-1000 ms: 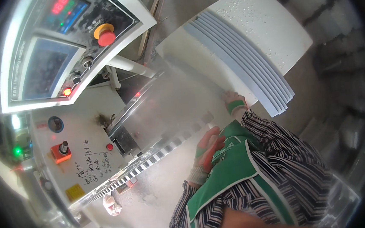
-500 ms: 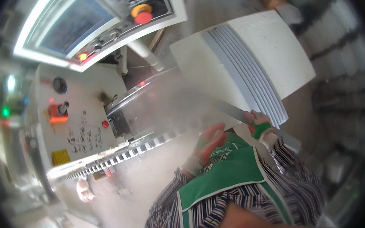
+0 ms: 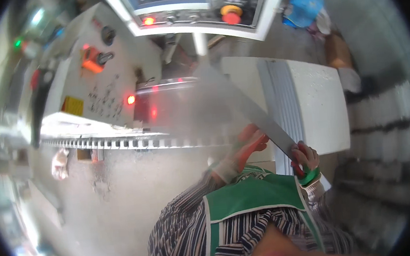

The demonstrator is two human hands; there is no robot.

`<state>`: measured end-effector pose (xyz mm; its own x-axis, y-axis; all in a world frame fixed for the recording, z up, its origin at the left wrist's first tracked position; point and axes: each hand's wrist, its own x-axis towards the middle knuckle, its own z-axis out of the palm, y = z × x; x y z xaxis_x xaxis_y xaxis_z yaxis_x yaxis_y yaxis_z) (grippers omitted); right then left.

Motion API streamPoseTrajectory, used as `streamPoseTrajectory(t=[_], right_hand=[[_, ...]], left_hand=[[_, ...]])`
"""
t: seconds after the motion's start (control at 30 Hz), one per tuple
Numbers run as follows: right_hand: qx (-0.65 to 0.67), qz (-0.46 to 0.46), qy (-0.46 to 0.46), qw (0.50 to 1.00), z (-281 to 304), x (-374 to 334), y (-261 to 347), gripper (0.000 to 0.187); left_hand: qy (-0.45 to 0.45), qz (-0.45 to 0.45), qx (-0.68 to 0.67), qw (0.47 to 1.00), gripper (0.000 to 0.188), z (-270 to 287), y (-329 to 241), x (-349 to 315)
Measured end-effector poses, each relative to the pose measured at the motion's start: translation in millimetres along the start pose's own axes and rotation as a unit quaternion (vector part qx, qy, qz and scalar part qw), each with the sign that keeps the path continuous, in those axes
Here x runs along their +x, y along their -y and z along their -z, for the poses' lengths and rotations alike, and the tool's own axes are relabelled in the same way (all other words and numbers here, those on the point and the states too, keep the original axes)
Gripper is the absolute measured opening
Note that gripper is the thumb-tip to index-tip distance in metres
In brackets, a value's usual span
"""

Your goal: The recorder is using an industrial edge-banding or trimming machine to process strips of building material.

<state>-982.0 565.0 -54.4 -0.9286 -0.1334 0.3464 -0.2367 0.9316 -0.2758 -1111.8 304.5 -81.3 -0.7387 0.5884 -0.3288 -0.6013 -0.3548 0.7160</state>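
Note:
A long flat grey strip (image 3: 266,122) runs slantwise from its near end up and to the left, where a lens smear blurs it. Its near end is pinched by the fingers of my right hand (image 3: 305,158), which wears a fingerless glove with a green band. Beside the strip's left edge is my left hand (image 3: 250,144), in a red-and-white glove, its fingers stretched out; whether they touch the strip I cannot tell. Behind my right hand, several more grey strips (image 3: 283,90) lie side by side on a white board (image 3: 322,102).
Ahead stands a control panel (image 3: 259,29) with a screen and a red-and-yellow push button (image 3: 231,14). On the left is a white cabinet (image 3: 127,59) carrying an orange switch (image 3: 92,60). A black-and-white toothed rail (image 3: 119,144) crosses in front. A blue bag (image 3: 303,9) lies far right.
The view has turned, so the panel and board sit further right. The held strip shows more fully and steeper. My left hand is now closer alongside it; my right hand keeps its grip.

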Motion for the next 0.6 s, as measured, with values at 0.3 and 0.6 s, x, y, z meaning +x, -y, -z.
streamPoseTrajectory(t=[0.3, 0.6], right_hand=[[0.052, 0.151, 0.159, 0.974, -66.3, 154.8, -4.1, 0.055], [0.036, 0.223, 0.191, 0.955, -117.0, 242.0, -7.6, 0.058]], left_hand=[[-0.179, -0.248, 0.263, 0.915, 0.05, 88.9, 24.5, -1.6], [-0.301, -0.35, -0.105, 0.881, 0.074, 69.8, -28.9, 10.7]])
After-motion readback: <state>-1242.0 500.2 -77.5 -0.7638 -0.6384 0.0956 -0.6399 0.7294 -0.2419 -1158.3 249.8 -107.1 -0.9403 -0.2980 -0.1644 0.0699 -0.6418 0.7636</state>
